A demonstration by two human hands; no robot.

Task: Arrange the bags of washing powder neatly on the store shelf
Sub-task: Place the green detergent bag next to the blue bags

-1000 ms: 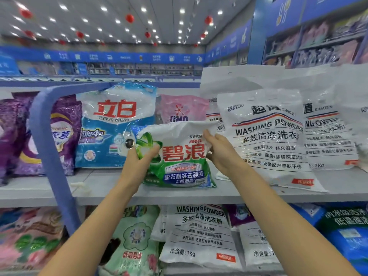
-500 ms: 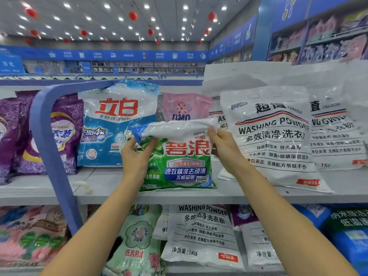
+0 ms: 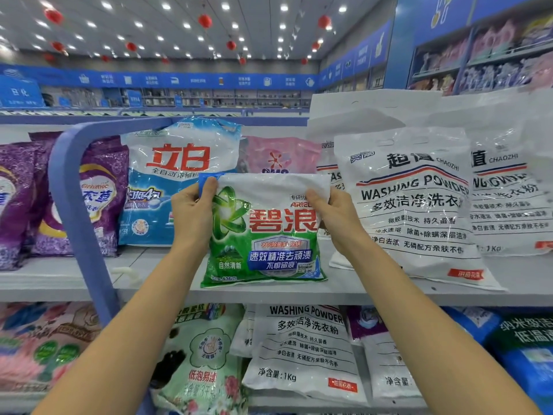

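Head view: green bag (image 3: 263, 235) of washing powder stands upright on the grey shelf (image 3: 89, 274), bottom edge down near the front lip, print facing the camera. L hand (image 3: 191, 214) pinches its top-left corner, thumb in front, fingers behind & out of sight. R hand (image 3: 335, 217) pinches the top-right corner the same way, thumb on the white top strip. Both forearms reach up from the near edge.

Behind the green bag, far side: blue-and-white bag (image 3: 179, 157) to the left, pink bag (image 3: 278, 154) in the middle, partly hidden. To the right, a white bag (image 3: 419, 205) marked WASHING POWDER leans back, w/ more white ones behind & right of it.

Far left: purple bags (image 3: 101, 187), w/ a blue post (image 3: 68, 187) in front of them.

Under the shelf: pale green bag (image 3: 203, 363) & a white sack (image 3: 305, 348).
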